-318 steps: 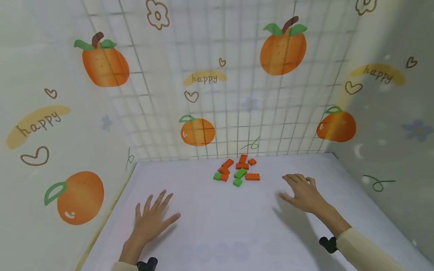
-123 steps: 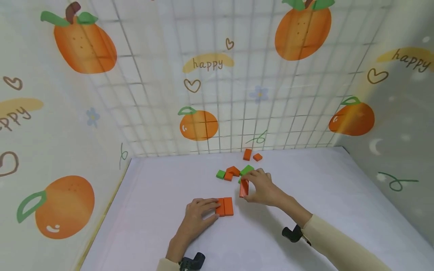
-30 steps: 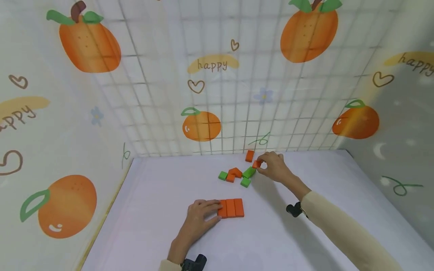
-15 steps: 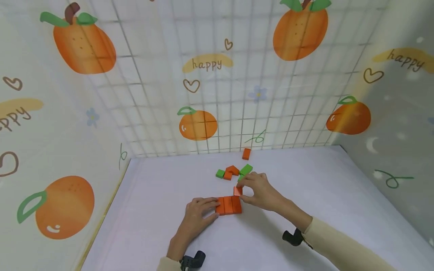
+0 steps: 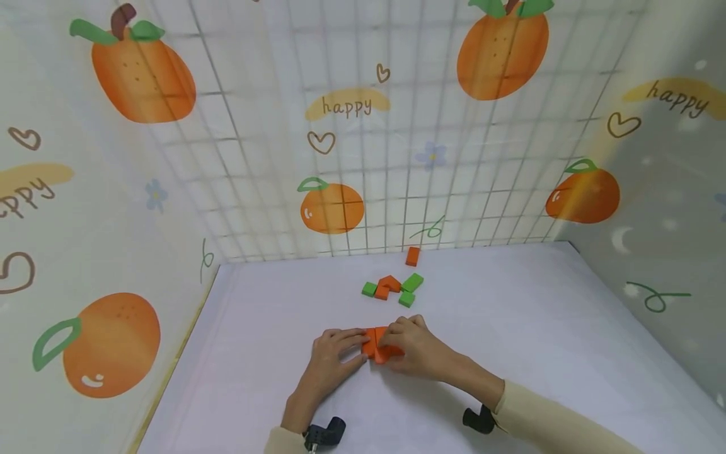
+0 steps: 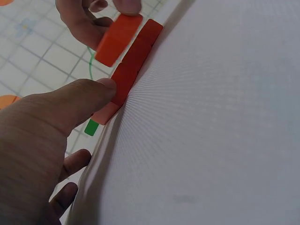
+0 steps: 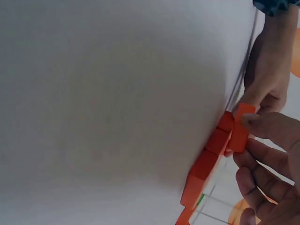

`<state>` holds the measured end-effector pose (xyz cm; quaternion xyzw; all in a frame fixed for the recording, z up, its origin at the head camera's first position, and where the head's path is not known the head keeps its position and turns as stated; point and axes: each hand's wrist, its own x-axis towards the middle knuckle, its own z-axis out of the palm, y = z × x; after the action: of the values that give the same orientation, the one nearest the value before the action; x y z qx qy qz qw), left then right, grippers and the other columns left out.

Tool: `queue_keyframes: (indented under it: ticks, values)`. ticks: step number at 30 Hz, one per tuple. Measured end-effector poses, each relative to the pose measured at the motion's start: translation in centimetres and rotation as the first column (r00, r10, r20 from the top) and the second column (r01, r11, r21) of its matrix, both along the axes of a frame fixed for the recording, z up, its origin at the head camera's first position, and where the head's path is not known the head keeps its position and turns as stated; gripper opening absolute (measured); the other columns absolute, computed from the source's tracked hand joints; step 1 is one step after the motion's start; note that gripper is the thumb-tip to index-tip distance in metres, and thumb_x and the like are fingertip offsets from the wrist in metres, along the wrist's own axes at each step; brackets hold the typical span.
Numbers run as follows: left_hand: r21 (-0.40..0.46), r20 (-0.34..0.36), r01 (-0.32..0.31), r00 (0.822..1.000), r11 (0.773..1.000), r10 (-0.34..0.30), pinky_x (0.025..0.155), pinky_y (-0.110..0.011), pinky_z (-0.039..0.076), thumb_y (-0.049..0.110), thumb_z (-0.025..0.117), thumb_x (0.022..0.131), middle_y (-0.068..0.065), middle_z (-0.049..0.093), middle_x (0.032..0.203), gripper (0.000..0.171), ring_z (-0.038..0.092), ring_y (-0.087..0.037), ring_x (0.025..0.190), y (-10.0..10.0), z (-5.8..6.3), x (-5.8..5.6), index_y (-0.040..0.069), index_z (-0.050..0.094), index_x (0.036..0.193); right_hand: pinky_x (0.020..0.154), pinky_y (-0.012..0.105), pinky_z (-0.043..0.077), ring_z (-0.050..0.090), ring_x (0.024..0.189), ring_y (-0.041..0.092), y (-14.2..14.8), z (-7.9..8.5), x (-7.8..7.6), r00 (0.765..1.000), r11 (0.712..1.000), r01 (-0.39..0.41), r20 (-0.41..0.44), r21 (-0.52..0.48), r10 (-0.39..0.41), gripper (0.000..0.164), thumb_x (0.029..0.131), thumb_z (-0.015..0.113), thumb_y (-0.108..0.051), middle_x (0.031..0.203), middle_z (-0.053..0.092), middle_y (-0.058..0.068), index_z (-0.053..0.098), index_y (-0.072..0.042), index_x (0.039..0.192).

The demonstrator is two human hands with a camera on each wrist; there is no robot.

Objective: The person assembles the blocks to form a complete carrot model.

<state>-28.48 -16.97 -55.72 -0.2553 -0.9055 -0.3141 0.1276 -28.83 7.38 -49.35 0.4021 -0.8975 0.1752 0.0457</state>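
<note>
Head feed, I see the left hand (image 5: pixel 334 358) pinching one end of a row of rectangular orange blocks (image 5: pixel 370 341) on the white worktop (image 5: pixel 255 366), left wrist, the right hand (image 6: pixel 86 28), narrow grip around a loose orange block (image 6: pixel 117 42), right wrist, that block just above the row.

Pale sheeting (image 5: pixel 261 189) printed with oranges (image 5: pixel 331 208) rises beyond the white bench (image 5: pixel 522 315), grid lines (image 5: pixel 405 208) showing through; a yellow strip (image 5: pixel 166 381) borders its left edge; the right wall (image 5: pixel 680 252) looks greyer.

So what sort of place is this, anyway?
Probably a makeshift indoor booth for tabletop activity: pale sheeting printed with orange fruit rises behind and beside a flat white tabletop, where small orange and green blocks lie.
</note>
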Motion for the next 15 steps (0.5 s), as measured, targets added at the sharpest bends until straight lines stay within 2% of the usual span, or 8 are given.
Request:
queue_keyframes:
  ticks: [7, 15]
  values:
    - [0.007, -0.035, 0.016, 0.999, 1.0, -0.016, 0.092, -0.055, 0.039, 0.032, 0.077, 0.089, 0.012, 0.063, 0.134, 0.035, 0.052, -0.02, 0.113, 0.1, -0.5, -0.2, 0.025, 0.073, 0.123, 0.082, 0.034, 0.034, 0.056, 0.104, 0.012, -0.3, -0.8, 0.0, 0.998, 0.996, -0.049, -0.034, 0.073, 0.051, 0.033, 0.08, 0.084, -0.024, 0.106, 0.069, -0.009, 0.077, -0.017, 0.111]
    - [0.005, -0.047, 0.015, 0.999, 1.0, -0.015, 0.09, -0.054, 0.039, 0.031, 0.077, 0.089, 0.01, 0.063, 0.133, 0.035, 0.053, -0.02, 0.113, -0.1, -0.3, -0.2, 0.025, 0.073, 0.124, 0.082, 0.034, 0.035, 0.054, 0.105, 0.013, -0.8, -1.5, -0.3, 0.997, 0.994, -0.041, -0.064, 0.1, 0.047, 0.031, 0.079, 0.084, -0.023, 0.108, 0.066, -0.009, 0.075, -0.019, 0.109]
